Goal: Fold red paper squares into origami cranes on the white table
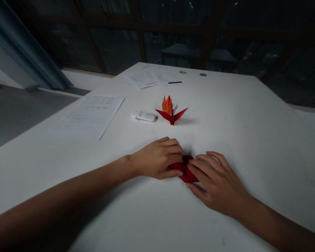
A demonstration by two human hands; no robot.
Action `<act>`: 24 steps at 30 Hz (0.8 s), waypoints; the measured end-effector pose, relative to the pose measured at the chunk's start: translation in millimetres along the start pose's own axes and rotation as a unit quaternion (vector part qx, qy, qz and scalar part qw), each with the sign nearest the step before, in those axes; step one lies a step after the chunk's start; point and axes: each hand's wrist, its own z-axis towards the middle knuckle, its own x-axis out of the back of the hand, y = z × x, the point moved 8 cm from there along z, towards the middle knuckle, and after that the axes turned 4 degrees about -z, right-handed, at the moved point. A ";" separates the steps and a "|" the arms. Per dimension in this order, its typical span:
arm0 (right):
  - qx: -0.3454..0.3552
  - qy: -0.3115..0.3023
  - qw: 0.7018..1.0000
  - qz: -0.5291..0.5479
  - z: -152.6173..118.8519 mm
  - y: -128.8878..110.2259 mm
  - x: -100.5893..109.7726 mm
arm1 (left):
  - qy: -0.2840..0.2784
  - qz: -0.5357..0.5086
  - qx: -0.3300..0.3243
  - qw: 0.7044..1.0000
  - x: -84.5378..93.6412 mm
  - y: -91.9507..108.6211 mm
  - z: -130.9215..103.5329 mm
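A folded piece of red paper (187,169) lies on the white table between my two hands. My left hand (161,158) grips its left side, fingers curled over the edge and thumb along the front. From the right, my right hand (215,178) rests on the paper's right part with its fingers spread and its thumb near the lower edge. Beyond them a red paper crane (172,117) stands with its wings out. Right behind the crane is an orange folded paper figure (167,104). Parts of the red paper are hidden under my fingers.
A white tube-like object (144,116) with printing lies left of the crane. A printed sheet (90,115) is on the table's left side. More papers (144,77), a dark strip (174,82) and two round discs (182,72) are at the far end.
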 end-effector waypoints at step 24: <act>-0.049 -0.005 0.990 0.132 2.6 10.7 -1.6 | -0.003 -0.014 0.012 1.000 -5.6 6.1 1.5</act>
